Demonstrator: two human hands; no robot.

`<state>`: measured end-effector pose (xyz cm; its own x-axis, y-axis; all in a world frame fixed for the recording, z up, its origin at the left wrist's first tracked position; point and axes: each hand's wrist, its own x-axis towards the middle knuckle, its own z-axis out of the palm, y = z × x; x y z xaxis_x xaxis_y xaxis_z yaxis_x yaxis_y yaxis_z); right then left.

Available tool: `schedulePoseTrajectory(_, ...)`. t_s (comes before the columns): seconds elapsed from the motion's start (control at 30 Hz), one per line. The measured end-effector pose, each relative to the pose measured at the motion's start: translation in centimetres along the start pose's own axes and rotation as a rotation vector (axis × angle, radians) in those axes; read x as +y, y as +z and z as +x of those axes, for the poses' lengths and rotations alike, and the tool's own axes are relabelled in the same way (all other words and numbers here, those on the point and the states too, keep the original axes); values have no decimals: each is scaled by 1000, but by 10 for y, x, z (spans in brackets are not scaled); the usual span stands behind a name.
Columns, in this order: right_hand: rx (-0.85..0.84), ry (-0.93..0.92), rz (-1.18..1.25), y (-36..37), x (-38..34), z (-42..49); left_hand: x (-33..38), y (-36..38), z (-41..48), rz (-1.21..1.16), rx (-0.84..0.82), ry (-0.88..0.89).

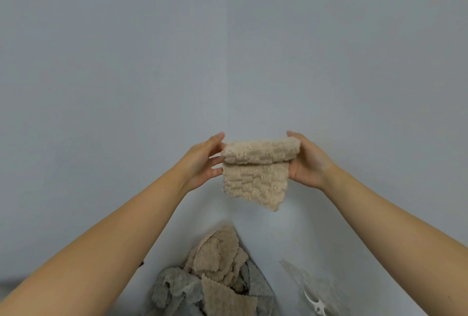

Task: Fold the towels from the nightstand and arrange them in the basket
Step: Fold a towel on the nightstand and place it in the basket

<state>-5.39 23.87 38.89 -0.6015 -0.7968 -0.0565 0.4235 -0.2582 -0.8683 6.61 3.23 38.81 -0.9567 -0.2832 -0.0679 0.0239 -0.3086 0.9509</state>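
Note:
A small beige fluffy towel [255, 176] hangs in the air in front of the wall, its top edge folded over toward me. My left hand [205, 163] pinches its left end, and my right hand [307, 161] grips its right end. Below, at the bottom middle, lies a loose pile of beige and grey towels [220, 275] with zigzag edges. The surface under the pile is hidden.
A clear plastic basket [311, 288] with a white clip shows at the bottom right, mostly cut off by the frame. Two plain grey-blue walls [126, 62] meet in a corner straight ahead.

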Motion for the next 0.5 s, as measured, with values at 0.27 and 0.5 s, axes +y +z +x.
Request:
schedulePoseTrajectory(0.27, 128, -156, -415, 5, 3, 3, -3, 3, -1, 115, -116, -214)
schedulePoseTrajectory(0.5, 133, -110, -289, 3, 0, 4, -5, 7, 1, 238, -108, -57)
